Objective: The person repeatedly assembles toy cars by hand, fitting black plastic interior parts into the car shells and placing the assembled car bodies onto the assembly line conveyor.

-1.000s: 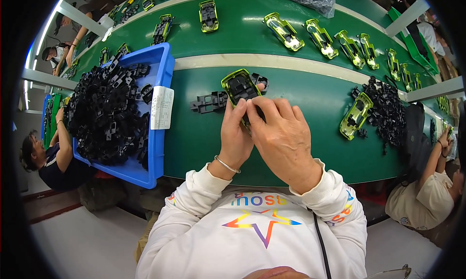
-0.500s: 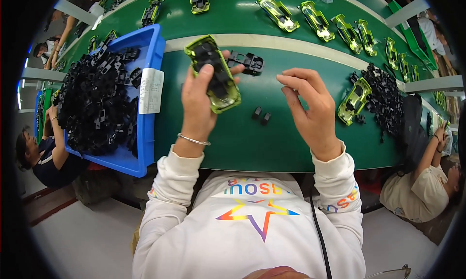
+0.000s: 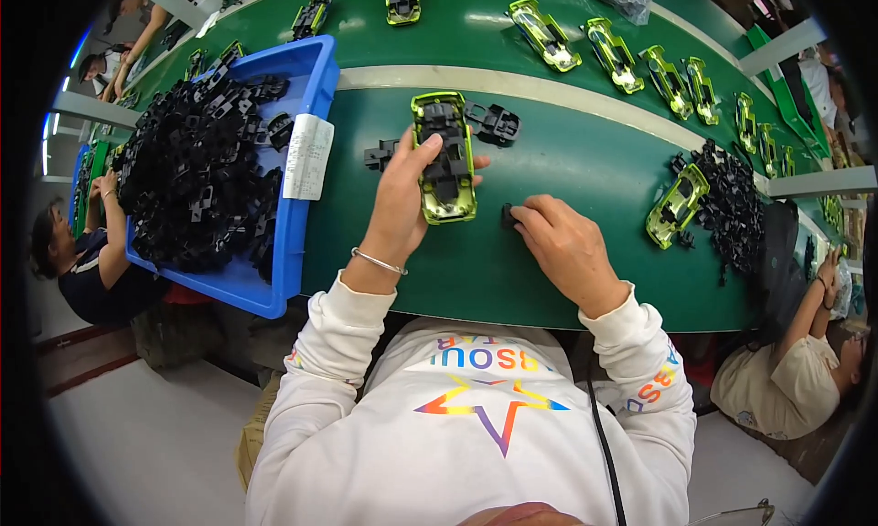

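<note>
The green table (image 3: 549, 252) fills the upper view. At nine o'clock on it stands a blue bin (image 3: 291, 252) heaped with black parts (image 3: 197, 174). Near the centre, the left hand (image 3: 402, 201) grips a lime-green toy car body (image 3: 444, 155), underside up. At three o'clock of that car, the right hand (image 3: 567, 247) pinches a small black piece (image 3: 508, 217) against the table.
</note>
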Tool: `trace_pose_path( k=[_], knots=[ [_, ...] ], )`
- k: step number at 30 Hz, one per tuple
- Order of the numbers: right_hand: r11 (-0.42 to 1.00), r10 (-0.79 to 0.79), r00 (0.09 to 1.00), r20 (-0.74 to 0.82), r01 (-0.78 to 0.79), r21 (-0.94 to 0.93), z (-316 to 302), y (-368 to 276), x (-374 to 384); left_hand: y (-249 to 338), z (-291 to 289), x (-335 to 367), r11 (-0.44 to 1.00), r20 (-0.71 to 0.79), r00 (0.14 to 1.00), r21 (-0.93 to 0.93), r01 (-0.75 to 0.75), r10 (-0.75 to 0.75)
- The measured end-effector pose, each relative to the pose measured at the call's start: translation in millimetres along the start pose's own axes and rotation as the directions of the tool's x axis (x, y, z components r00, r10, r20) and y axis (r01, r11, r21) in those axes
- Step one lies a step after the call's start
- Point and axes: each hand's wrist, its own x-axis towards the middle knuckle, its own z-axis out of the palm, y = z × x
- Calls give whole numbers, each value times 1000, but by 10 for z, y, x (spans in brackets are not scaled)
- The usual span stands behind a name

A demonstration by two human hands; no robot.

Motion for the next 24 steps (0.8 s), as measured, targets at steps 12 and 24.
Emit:
trace_pose_path(
  k=[12,24],
  knots=[
    [971,-87,950,-301,149,187,-147,-134,523,-114,234,-161,1000,59,998,-21,9,-8],
    [926,38,968,-250,60,373,-257,-237,559,-54,230,-178,997,204,979,-70,-13,27]
  ],
)
